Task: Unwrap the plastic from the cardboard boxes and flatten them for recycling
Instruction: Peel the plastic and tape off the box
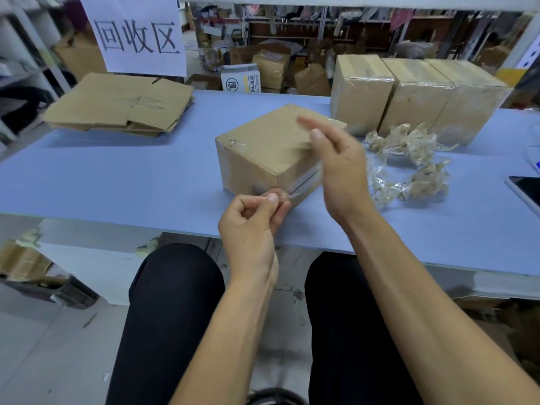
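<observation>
Paper sign (137, 33), hung at 11 o'clock above the worktop (117, 176): three large hand-drawn characters, 回收区. White carton (240, 80) on the floor beyond the far edge, at 12 o'clock: a circled 厚 and a green vertical strip of print, too small to read.

Cardboard box (263, 150), centre of the pale blue worktop: plain brown, closed, standing with one corner towards the person; clear plastic (295, 187) still clings to its near faces and over the top edge at the right.

Left hand (251, 226), at 6 o'clock of the box: fingers (273, 197) curled, thumb and forefinger pinching a twisted end of the plastic at the box's lower near corner.

Right hand (339, 165), at 3 o'clock of the box: blurred, fingers extended and relaxed, grasping nothing visible.

Crumpled plastic wrap (409, 159), loose heap at 3 o'clock, near the right hand.

Three wrapped boxes (418, 95), in a touching row at 2 o'clock.

Flattened cardboard (119, 103), stacked at 10 o'clock.

Dark tablet-like edge (526, 191), far right.
</observation>
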